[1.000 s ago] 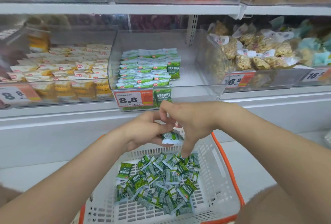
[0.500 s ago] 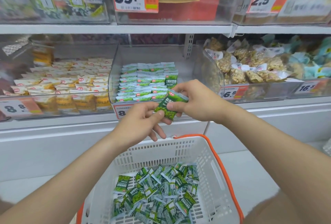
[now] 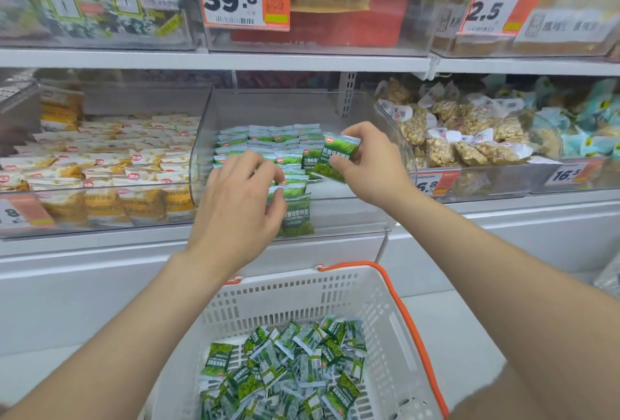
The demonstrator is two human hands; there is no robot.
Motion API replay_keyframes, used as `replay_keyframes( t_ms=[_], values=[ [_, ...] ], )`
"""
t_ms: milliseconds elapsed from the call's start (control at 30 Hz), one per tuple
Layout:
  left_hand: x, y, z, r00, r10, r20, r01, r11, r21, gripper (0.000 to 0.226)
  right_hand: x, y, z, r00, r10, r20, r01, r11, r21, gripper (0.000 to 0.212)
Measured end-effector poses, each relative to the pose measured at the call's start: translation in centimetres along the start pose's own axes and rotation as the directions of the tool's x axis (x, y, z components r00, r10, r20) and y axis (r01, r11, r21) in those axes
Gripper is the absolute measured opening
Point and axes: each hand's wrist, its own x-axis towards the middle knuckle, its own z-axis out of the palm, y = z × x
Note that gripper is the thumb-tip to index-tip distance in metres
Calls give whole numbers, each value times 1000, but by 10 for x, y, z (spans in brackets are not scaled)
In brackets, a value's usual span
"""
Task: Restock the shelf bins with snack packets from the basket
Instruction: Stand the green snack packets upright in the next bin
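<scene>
A small green foil snack packet (image 3: 337, 158) is pinched between thumb and curled fingers of the right hand (image 3: 369, 168), just right of centre, above the clear plastic shelf bin (image 3: 335, 107). The left hand (image 3: 235, 198) curls over the bin's rows of packets (image 3: 265, 139) — whether it grips one, I cannot tell. Lower centre — a white slotted basket (image 3: 396, 335) holds a heap of green packets (image 3: 285, 369).

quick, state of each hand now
Left hand: fingers curled on stacked green packets; grip cannot be told.
Right hand: pinching a green foil snack packet.
</scene>
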Motion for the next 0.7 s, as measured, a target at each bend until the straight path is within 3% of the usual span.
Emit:
replay_keyframes(
  t_ms=[100, 200, 333, 500, 700],
  values=[
    [2, -12, 11, 993, 10, 114, -18, 997, 70, 28, 22, 13, 10, 992, 79, 102, -59, 980, -189, 39],
    [0, -12, 15, 999, -3, 38, -1, 995, 96, 26, 46, 16, 24, 959, 151, 239, -81, 956, -280, 51],
    [-1, -12, 19, 1000, 4, 6, -5, 980, 200, 30, 67, 3, 38, 939, 144, 313, -39, 947, -319, 64],
    [-1, -13, 23, 1000, 23, -3, -22, 972, 235, 32, 78, -7, 54, 938, 174, 300, -44, 918, -394, 58],
    [-3, -14, 24, 999, 36, -6, -34, 970, 240, 32, 74, -6, 53, 973, 183, 139, -92, 865, -494, 64]
  ],
)
